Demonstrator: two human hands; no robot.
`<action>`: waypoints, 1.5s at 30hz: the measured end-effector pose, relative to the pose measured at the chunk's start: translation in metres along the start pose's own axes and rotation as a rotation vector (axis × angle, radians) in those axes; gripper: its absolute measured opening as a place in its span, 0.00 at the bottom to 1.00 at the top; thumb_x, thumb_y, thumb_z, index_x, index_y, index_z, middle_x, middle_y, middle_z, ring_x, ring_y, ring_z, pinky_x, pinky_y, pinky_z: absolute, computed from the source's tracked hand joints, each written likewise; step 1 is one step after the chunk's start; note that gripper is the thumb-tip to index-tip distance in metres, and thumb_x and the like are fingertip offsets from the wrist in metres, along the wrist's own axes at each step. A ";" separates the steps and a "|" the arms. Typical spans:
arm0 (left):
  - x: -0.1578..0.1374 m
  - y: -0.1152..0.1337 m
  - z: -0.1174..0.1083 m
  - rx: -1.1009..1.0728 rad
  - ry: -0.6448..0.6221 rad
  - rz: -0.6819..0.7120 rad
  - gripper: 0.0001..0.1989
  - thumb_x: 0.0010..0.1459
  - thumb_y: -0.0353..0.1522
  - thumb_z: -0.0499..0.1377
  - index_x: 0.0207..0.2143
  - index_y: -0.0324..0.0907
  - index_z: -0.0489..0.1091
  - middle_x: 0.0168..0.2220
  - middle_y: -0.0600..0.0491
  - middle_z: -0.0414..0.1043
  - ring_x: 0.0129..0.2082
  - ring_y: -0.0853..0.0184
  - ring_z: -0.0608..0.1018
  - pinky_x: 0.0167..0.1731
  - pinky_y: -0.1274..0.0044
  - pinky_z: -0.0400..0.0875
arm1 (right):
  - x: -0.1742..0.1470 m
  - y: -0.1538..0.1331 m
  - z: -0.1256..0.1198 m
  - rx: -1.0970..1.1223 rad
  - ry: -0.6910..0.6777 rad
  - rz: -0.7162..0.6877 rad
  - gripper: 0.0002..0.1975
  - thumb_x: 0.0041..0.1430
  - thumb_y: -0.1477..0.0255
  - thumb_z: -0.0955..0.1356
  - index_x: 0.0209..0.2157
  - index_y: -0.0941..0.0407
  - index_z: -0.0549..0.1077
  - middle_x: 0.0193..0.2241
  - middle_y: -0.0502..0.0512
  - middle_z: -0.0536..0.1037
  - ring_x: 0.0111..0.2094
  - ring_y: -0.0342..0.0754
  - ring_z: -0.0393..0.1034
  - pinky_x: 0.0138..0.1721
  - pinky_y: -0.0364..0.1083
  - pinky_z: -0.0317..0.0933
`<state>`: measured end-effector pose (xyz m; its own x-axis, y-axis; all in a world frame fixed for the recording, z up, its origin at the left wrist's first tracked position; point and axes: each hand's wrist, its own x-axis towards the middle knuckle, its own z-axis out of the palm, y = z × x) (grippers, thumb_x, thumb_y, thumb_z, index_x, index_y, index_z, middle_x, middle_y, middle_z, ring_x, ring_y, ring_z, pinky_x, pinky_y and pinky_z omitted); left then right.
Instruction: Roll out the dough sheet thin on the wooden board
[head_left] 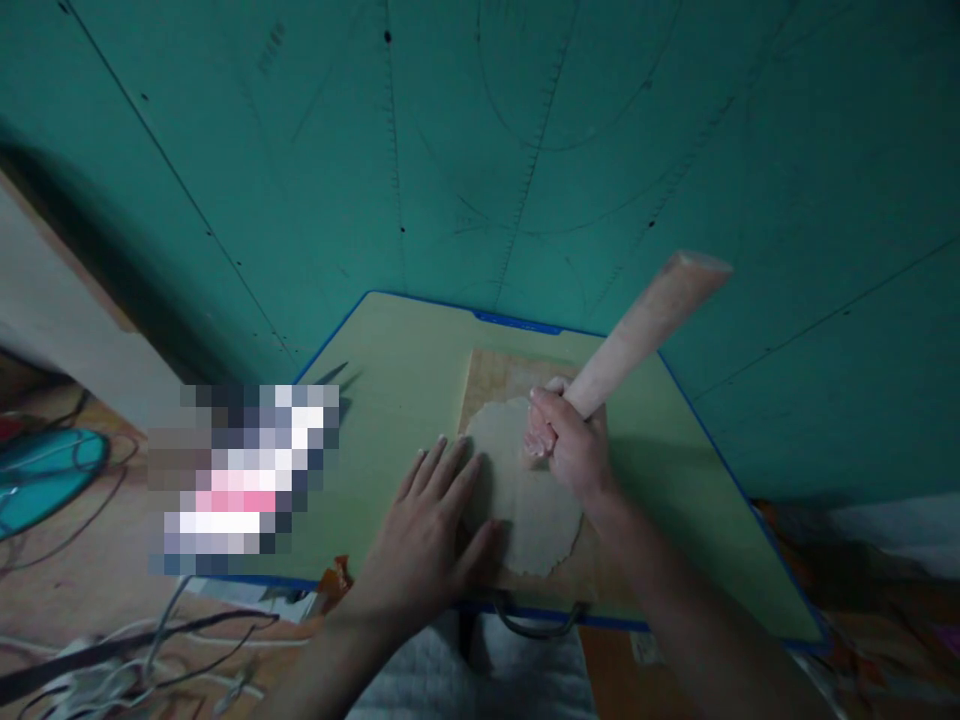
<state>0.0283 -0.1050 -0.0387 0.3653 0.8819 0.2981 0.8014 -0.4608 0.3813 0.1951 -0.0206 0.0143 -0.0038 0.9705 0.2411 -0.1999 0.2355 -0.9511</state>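
A thin, flattened sheet of pale dough [517, 500] with a ragged edge lies on a wooden board [495, 372]. My right hand [574, 440] is closed around a thick, pale wooden rolling pin [637, 335], which tilts with its free end up and to the right. The pin's lower part is over the dough; I cannot tell whether it presses on it. My left hand [439, 510] lies flat with fingers spread at the dough's left edge, its fingertips by the board's left side.
Beneath the board is a light green folding table [405, 360] with blue edging, against a green wall [480, 150]. A knife blade [332, 373] sticks out beside a pixelated area at left. Cables [150, 640] tangle on the floor at lower left.
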 end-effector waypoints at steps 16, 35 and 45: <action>0.004 0.004 -0.003 -0.006 -0.013 0.012 0.29 0.64 0.45 0.54 0.63 0.43 0.60 0.67 0.42 0.56 0.66 0.52 0.61 0.63 0.55 0.58 | -0.003 0.007 -0.002 0.016 -0.053 -0.008 0.17 0.53 0.66 0.70 0.16 0.52 0.60 0.08 0.39 0.56 0.09 0.37 0.48 0.11 0.38 0.48; 0.004 0.002 -0.003 -0.011 0.010 0.024 0.28 0.65 0.45 0.53 0.63 0.41 0.60 0.67 0.39 0.56 0.65 0.51 0.62 0.63 0.54 0.58 | -0.001 0.008 0.001 0.018 -0.044 -0.021 0.18 0.48 0.63 0.70 0.16 0.52 0.59 0.08 0.38 0.54 0.09 0.36 0.46 0.10 0.38 0.46; 0.004 0.002 -0.004 0.012 0.002 0.038 0.29 0.65 0.44 0.53 0.63 0.40 0.60 0.66 0.39 0.57 0.65 0.51 0.63 0.62 0.54 0.59 | 0.000 0.011 0.004 -0.020 -0.003 0.002 0.16 0.48 0.64 0.70 0.16 0.52 0.60 0.08 0.38 0.57 0.09 0.37 0.48 0.11 0.38 0.47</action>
<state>0.0292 -0.1024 -0.0330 0.3943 0.8636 0.3142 0.7929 -0.4925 0.3588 0.1891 -0.0182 0.0043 -0.0072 0.9707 0.2402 -0.1798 0.2350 -0.9552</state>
